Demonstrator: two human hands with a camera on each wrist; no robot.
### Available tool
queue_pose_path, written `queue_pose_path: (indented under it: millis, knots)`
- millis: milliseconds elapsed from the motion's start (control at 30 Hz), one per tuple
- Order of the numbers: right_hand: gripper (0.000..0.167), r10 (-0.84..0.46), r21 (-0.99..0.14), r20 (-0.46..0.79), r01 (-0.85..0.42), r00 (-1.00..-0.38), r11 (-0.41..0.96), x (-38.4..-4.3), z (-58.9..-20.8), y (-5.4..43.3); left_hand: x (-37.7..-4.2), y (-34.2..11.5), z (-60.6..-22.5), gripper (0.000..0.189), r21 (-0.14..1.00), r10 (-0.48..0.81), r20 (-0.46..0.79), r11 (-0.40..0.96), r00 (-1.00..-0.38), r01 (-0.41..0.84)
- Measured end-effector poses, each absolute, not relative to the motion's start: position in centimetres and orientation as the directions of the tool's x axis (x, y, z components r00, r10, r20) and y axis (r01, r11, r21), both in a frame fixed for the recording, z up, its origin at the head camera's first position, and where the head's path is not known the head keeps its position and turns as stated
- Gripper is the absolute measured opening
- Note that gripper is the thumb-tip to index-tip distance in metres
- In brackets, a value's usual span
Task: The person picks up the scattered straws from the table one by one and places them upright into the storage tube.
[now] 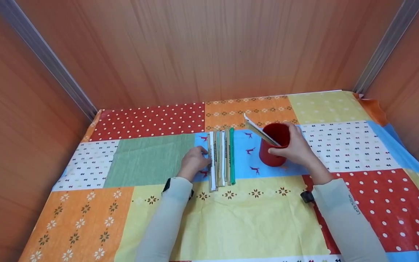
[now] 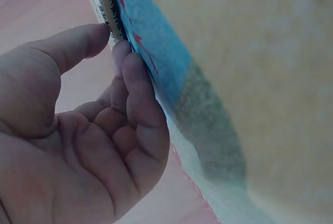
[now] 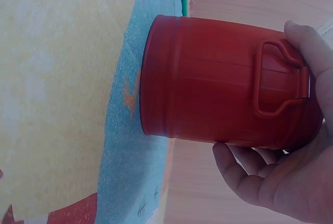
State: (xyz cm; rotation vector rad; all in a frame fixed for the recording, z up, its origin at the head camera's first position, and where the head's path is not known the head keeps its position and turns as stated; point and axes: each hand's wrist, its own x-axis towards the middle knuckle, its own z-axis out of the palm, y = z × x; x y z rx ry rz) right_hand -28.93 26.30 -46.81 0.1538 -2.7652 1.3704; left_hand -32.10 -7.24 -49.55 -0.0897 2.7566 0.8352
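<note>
A row of long, slim wrapped sticks (image 1: 222, 156), white, tan and green, lies side by side on the blue patch. At the row's left edge, my left hand (image 1: 195, 160) pinches the leftmost stick. In the left wrist view, its thumb and curled fingertips meet at a tan stick (image 2: 107, 5) with dark print. My right hand (image 1: 296, 145) grips a red cup (image 1: 270, 157) round its upper part, thumb at the near rim. Slanting out of the cup toward the left are white and tan wrapped sticks (image 1: 254, 127). A red wire handle (image 3: 260, 78) shows on the cup's side.
A patchwork-patterned cloth (image 1: 246, 225) covers the table. Wood-grain panels (image 1: 209, 51) stand behind it and at both sides, with grey metal strips (image 1: 46, 54) at the corners. The right edge of the cloth is rumpled.
</note>
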Motion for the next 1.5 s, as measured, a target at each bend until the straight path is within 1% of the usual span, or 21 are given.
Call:
queue_pose_path:
  millis: [333, 533, 667, 1067, 1267, 1400, 1500]
  knots:
    - [0.098, -0.071, -0.787, 0.095, -0.118, -0.993, 0.605, -29.22, -46.84, 26.22, -32.27, -7.47, -49.49, 0.036, 0.58, 0.006, -0.283, 0.797, -0.959, -0.166]
    - [0.099, -0.071, -0.779, 0.104, -0.125, -0.992, 0.614, -28.99, -46.93, 26.23, -32.19, -7.44, -50.05, 0.036, 0.594, 0.014, -0.261, 0.79, -0.965, -0.149]
    - [0.099, -0.07, -0.78, 0.102, -0.123, -0.992, 0.613, -28.99, -46.89, 26.3, -32.21, -7.46, -50.02, 0.033, 0.609, -0.008, -0.273, 0.772, -0.962, -0.179]
    - [0.099, -0.079, -0.794, 0.098, -0.126, -0.992, 0.595, -28.93, -46.91, 26.34, -32.17, -7.2, -49.88, 0.029, 0.606, -0.057, -0.274, 0.765, -0.96, -0.218]
    - [0.1, -0.08, -0.788, 0.093, -0.122, -0.993, 0.603, -28.91, -46.93, 26.28, -32.21, -7.15, -49.94, 0.033, 0.6, -0.085, -0.299, 0.758, -0.95, -0.257]
    - [0.1, -0.077, -0.783, 0.103, -0.128, -0.992, 0.609, -28.92, -47.03, 26.34, -32.35, -7.35, -50.05, 0.033, 0.61, -0.097, -0.283, 0.749, -0.954, -0.258]
    - [0.099, -0.073, -0.785, 0.112, -0.133, -0.991, 0.605, -28.96, -47.06, 26.32, -32.46, -7.5, -50.13, 0.029, 0.624, -0.101, -0.255, 0.742, -0.962, -0.244]
